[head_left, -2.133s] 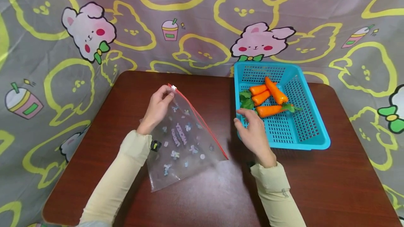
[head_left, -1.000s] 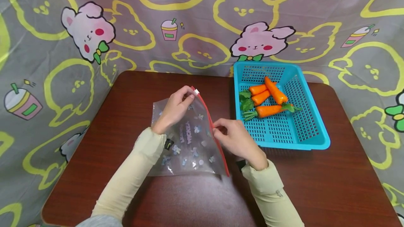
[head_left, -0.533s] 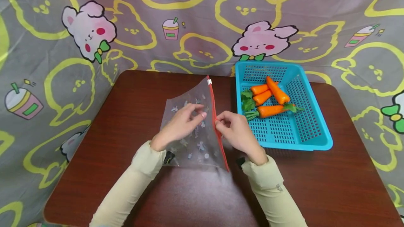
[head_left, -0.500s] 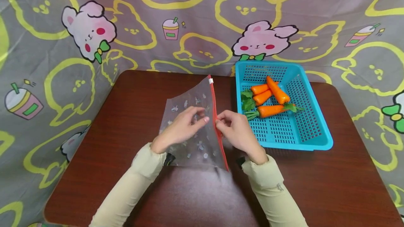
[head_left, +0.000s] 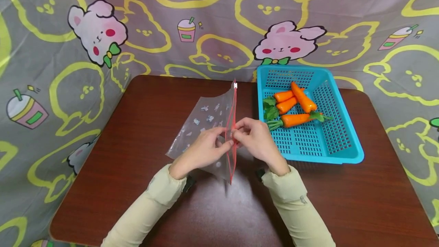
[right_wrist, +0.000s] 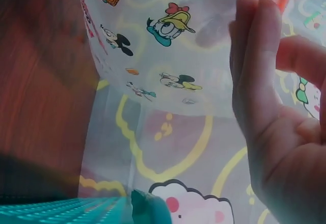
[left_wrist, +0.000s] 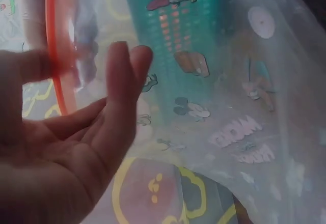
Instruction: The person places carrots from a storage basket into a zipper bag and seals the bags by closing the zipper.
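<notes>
A clear zip bag (head_left: 197, 117) with printed cartoon figures stands on edge over the middle of the table. Red strips (head_left: 234, 115) line its mouth, and a white slider (head_left: 235, 85) sits at the top end. My left hand (head_left: 200, 149) pinches the mouth's left strip between thumb and fingers. On the right strip, my right hand (head_left: 257, 138) has a pinch at about the same height. A narrow gap shows between the two strips. In the right wrist view, the fingertips (right_wrist: 267, 10) meet the red edge of the bag.
A blue plastic basket (head_left: 353, 155) stands at the right, close beside the right hand. Several carrots (head_left: 296, 120) with green tops lie in it. The brown table (head_left: 113, 163) backs onto a patterned cloth (head_left: 212, 14).
My left hand let go of the bag's slider end, slid down and now pinches the mouth. My right hand came from the basket to the red strip. The bag turned and its strips parted.
</notes>
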`<state>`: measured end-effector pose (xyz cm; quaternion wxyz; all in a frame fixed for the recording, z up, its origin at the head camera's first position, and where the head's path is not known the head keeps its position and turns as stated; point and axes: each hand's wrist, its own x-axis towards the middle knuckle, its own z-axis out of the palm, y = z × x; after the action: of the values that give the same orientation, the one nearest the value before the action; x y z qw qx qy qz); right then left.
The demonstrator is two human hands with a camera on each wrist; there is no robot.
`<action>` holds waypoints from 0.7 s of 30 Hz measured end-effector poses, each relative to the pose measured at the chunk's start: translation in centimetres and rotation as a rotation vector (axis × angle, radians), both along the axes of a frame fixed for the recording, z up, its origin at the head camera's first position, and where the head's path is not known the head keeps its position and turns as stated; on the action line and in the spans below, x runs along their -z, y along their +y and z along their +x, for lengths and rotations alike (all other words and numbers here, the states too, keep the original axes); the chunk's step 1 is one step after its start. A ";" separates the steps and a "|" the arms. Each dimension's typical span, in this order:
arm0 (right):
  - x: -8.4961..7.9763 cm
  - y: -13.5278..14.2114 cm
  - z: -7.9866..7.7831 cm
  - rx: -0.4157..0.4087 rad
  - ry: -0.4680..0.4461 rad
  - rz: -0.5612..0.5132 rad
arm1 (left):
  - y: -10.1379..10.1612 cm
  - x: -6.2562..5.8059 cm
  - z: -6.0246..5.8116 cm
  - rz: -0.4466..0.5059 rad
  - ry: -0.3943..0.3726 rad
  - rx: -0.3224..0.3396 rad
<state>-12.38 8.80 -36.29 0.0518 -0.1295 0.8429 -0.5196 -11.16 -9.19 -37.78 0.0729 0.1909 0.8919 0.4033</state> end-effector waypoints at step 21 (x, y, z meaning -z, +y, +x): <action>-0.5 1.0 -0.5 0.049 0.210 0.386 | -0.5 -1.0 -0.5 -0.045 0.292 -0.086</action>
<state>-12.85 9.84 -35.79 -0.0249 -0.1501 0.9304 -0.3336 -11.63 -9.72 -36.77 -0.0706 0.2074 0.9093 0.3539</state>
